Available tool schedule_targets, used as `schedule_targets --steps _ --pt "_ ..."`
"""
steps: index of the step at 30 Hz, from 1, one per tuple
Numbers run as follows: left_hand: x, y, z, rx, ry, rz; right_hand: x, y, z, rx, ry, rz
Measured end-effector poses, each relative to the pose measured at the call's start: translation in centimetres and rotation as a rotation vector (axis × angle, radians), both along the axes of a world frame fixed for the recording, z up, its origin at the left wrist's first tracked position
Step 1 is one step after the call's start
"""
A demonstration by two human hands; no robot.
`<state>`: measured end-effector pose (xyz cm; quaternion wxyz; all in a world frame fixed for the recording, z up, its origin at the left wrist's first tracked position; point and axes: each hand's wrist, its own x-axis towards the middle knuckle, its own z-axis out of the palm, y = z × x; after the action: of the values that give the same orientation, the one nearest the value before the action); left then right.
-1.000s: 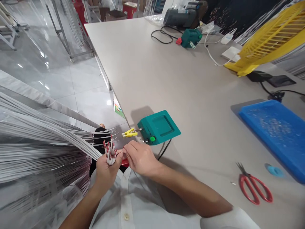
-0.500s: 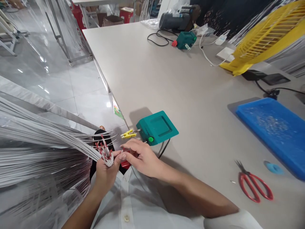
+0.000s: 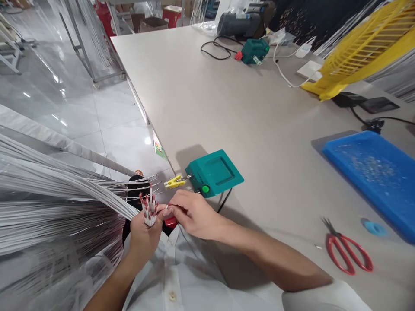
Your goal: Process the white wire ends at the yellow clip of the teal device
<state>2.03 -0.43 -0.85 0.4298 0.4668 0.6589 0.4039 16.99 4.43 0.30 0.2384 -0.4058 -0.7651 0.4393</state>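
My left hand (image 3: 145, 237) is closed around a bundle of white wires (image 3: 149, 216) whose ends show red tips. The wires run off to the left from the fist. Close beside it, my right hand (image 3: 196, 214) pinches a thin red wire end, its fingertips meeting the left thumb and forefinger. Part of that wire end is hidden by the fingers. Just beyond my hands is a green box-shaped device (image 3: 215, 172) with a green button and a shallow square recess. A yellow-handled clip (image 3: 175, 182) is attached to its left side at the table edge.
Red-handled scissors (image 3: 346, 250) and a light-blue ring (image 3: 374, 227) lie at right, near a blue tray (image 3: 366, 172) holding small clear bits. Farther back are a yellow fan (image 3: 363, 52), a second green device (image 3: 255, 51) and a grey motor (image 3: 240, 25). Hanging white wires (image 3: 58, 185) crowd the left.
The red-tipped ends in my left hand have shifted slightly right and stand more upright. My right fingertips have closed in a tighter pinch on the red wire end. The view moved slightly.
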Motion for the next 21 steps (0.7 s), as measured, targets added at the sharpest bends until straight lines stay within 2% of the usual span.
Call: schedule_targets --steps 4,5,6,7,9,13,15,19,21 --pt "0.1 -0.2 0.0 0.006 -0.020 0.008 -0.4 0.5 -0.9 -0.937 0.396 -0.029" --pt "0.2 -0.2 -0.1 0.001 -0.031 0.028 -0.4 0.4 -1.2 -1.091 0.468 -0.024" --pt "0.2 -0.3 -0.2 -0.013 -0.045 0.055 -0.5 0.2 -1.3 -1.176 0.509 -0.025" --pt "0.2 -0.3 -0.3 -0.030 -0.064 0.085 -0.5 -0.1 -1.4 -1.193 0.506 -0.024" --pt "0.2 -0.2 -0.5 -0.064 -0.113 0.131 -0.4 -0.8 -1.3 -1.038 0.391 -0.030" --pt "0.1 0.0 -0.4 -0.084 -0.195 0.126 0.1 -1.5 -0.6 -0.321 0.166 -0.135" --pt "0.0 0.1 -0.2 -0.095 -0.194 0.087 0.2 -1.2 -0.3 -0.070 0.121 -0.132" --pt "-0.1 0.1 -0.1 -0.081 -0.182 -0.029 0.0 -0.1 -0.3 0.172 0.126 0.009" --pt "-0.1 0.0 -0.2 -0.085 -0.196 -0.051 -0.1 0.1 -0.4 0.248 0.112 0.027"
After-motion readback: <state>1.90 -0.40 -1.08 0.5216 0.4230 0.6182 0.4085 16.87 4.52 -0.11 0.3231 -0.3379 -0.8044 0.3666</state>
